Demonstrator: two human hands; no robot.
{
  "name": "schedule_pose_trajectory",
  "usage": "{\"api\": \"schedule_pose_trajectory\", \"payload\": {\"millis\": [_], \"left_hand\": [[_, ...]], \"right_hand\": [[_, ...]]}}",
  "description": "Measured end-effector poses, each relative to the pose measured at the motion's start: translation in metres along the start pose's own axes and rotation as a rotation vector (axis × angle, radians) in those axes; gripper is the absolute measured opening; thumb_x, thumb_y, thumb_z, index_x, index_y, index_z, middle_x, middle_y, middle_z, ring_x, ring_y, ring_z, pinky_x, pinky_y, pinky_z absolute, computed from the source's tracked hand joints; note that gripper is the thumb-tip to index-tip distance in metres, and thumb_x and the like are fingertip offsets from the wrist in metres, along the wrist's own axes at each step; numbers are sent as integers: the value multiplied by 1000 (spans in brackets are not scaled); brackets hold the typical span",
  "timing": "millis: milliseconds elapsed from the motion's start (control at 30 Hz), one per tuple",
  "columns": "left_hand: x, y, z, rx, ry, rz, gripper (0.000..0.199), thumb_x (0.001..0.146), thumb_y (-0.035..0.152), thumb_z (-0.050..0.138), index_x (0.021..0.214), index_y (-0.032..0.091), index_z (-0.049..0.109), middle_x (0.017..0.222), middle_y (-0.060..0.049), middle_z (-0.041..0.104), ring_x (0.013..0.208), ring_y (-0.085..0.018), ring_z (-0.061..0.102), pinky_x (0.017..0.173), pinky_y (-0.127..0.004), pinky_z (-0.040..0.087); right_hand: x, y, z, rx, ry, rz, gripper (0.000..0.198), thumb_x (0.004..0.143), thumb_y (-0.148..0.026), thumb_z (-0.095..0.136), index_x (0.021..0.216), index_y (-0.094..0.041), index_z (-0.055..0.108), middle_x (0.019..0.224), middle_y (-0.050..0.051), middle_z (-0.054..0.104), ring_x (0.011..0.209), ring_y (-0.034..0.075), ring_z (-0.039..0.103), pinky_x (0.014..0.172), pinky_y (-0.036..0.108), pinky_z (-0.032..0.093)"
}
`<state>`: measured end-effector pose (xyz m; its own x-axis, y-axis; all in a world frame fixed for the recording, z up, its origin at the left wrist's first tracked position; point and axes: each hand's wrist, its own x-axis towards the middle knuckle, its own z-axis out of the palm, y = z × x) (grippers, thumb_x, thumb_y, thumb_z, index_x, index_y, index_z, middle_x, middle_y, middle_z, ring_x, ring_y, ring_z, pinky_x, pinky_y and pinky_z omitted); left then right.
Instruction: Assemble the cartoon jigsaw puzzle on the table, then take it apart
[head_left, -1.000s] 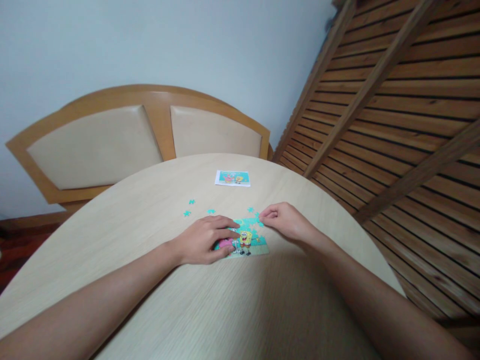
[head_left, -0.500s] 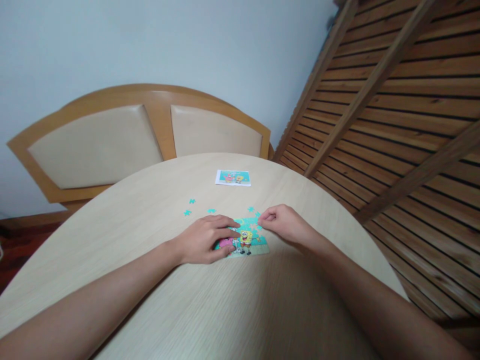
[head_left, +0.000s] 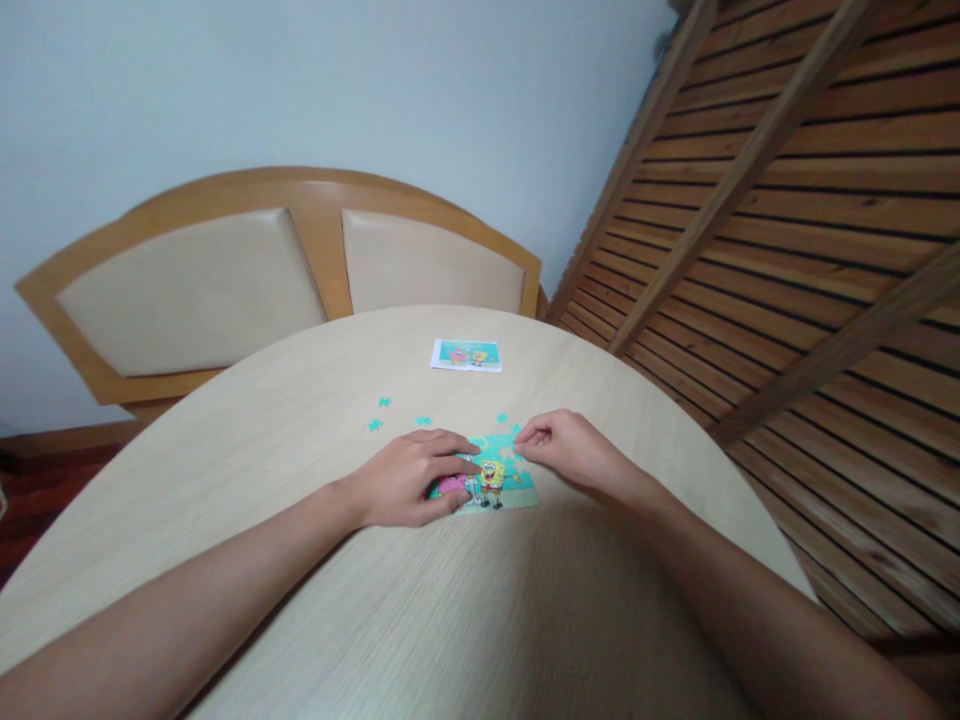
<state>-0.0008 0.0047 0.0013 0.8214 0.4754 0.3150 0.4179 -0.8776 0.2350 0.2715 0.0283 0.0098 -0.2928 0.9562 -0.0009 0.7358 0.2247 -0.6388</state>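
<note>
A partly joined jigsaw puzzle [head_left: 491, 475] with a yellow cartoon figure on a teal ground lies flat on the table. Bare table-coloured gaps show in its upper right part. My left hand [head_left: 420, 475] rests over its left side, fingers spread, hiding much of a pink figure. At the upper right edge of the puzzle, my right hand [head_left: 559, 440] has thumb and forefinger pinched together. Whatever is between those fingertips is too small to make out. One loose teal puzzle piece [head_left: 502, 418] lies just above the puzzle, with another close to the right fingertips.
Several loose teal pieces, one of them a puzzle piece [head_left: 375, 425], lie beyond my left hand. Farther back sits a picture sheet [head_left: 469, 356] with the cartoon design. The round wooden table [head_left: 300, 430] borders a padded headboard [head_left: 187, 290] and a slatted wooden panel [head_left: 750, 250].
My right fingertips have shifted very slightly at the puzzle's upper right edge. The left hand and the loose pieces stay where they were.
</note>
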Motion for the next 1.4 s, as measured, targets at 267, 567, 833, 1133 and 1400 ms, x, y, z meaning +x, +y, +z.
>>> {"api": "schedule_pose_trajectory", "payload": {"millis": [267, 567, 833, 1133, 1400], "left_hand": [[0, -1, 0, 4, -10, 0, 34, 95, 37, 55, 123, 22, 66, 131, -10, 64, 119, -27, 61, 103, -47, 48], [0, 0, -1, -1, -8, -7, 34, 94, 37, 56, 123, 23, 66, 131, -9, 64, 119, -27, 61, 103, -46, 49], [0, 0, -1, 15, -16, -3, 34, 95, 38, 55, 123, 23, 66, 131, -10, 64, 119, -27, 61, 103, -46, 48], [0, 1, 0, 26, 17, -59, 33, 96, 38, 53, 122, 23, 67, 127, -9, 66, 117, -27, 62, 103, -46, 49], [-1, -1, 2, 28, 28, -78, 31, 97, 36, 53, 122, 24, 66, 131, -9, 64, 120, -26, 61, 104, -45, 48]], "right_hand": [[-4, -14, -1, -108, 29, 38, 10, 78, -24, 68, 77, -19, 76, 78, 4, 76, 72, 18, 68, 61, 25, 44], [-1, -4, -1, -97, 32, 33, 14, 79, -33, 72, 77, -19, 74, 77, 5, 75, 71, 18, 67, 61, 26, 44], [6, 9, 1, -125, 179, -98, 24, 89, -31, 63, 106, -20, 76, 100, 7, 74, 88, 19, 66, 78, 28, 48], [10, 20, -1, -246, 151, -122, 19, 89, -28, 65, 102, -17, 75, 102, 9, 71, 90, 21, 65, 83, 31, 47], [7, 13, -7, -170, 110, -41, 15, 83, -27, 70, 92, -15, 70, 88, 7, 71, 79, 18, 64, 71, 27, 46]]}}
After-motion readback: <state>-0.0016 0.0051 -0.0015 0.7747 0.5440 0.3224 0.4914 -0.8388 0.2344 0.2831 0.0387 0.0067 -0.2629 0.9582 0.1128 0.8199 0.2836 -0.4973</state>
